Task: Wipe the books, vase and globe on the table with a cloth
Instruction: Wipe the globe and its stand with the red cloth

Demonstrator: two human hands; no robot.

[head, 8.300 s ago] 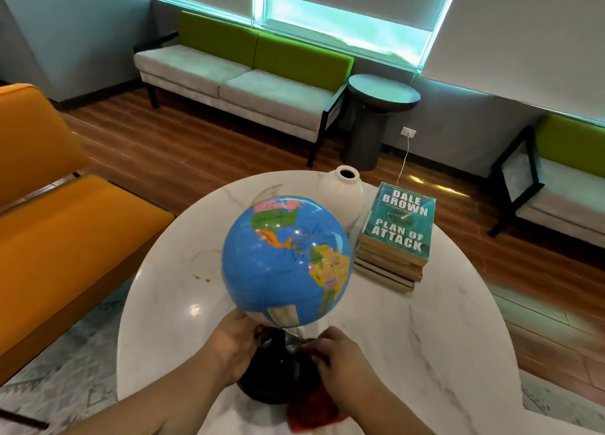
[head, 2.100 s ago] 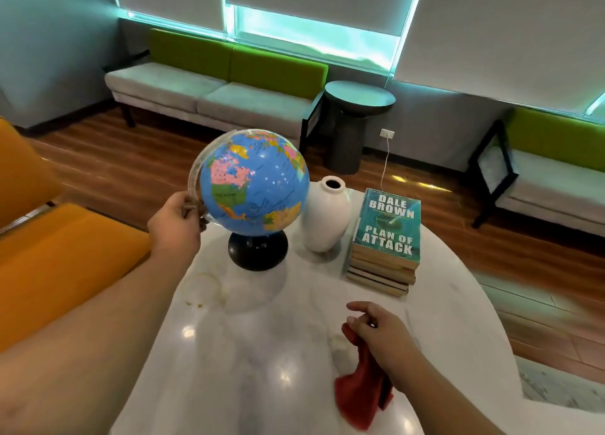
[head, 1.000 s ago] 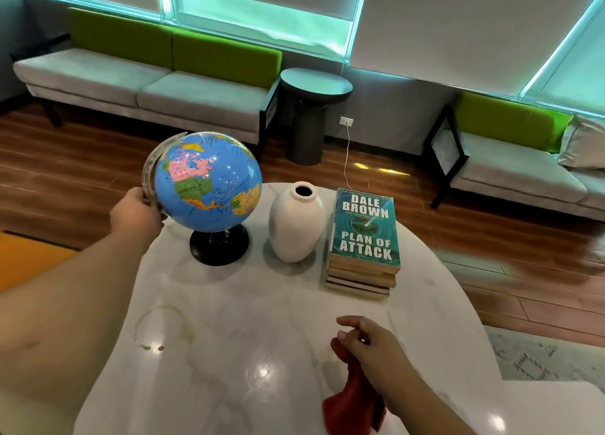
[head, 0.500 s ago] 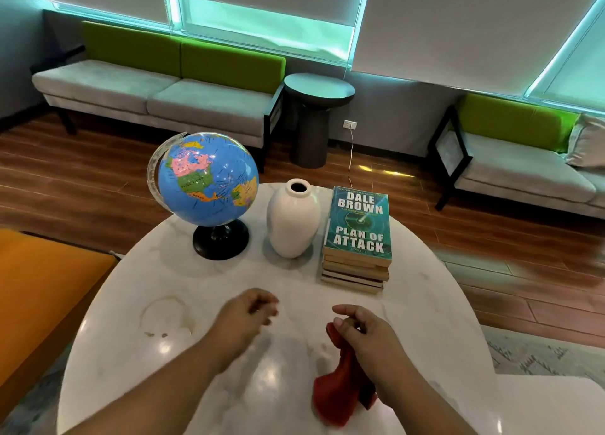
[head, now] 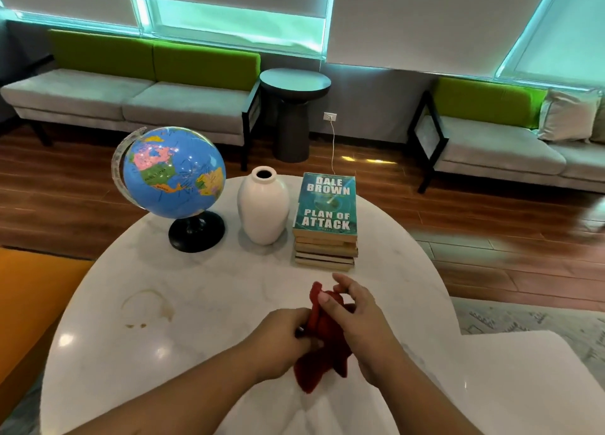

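my left hand [head: 281, 339] and right hand [head: 363, 323] both pinch the crumpled red cloth [head: 322, 362] over the white marble table [head: 212, 287]. i'd fold it into a flat pad before wiping the white ceramic vase [head: 263, 205].

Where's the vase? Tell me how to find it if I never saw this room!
Find the round white marble table. On its far side three things stand in a row, and the vase is the middle one, between the blue globe on the left and the stack of books on the right. It is the only plain cream-white one, with a dark opening on top.
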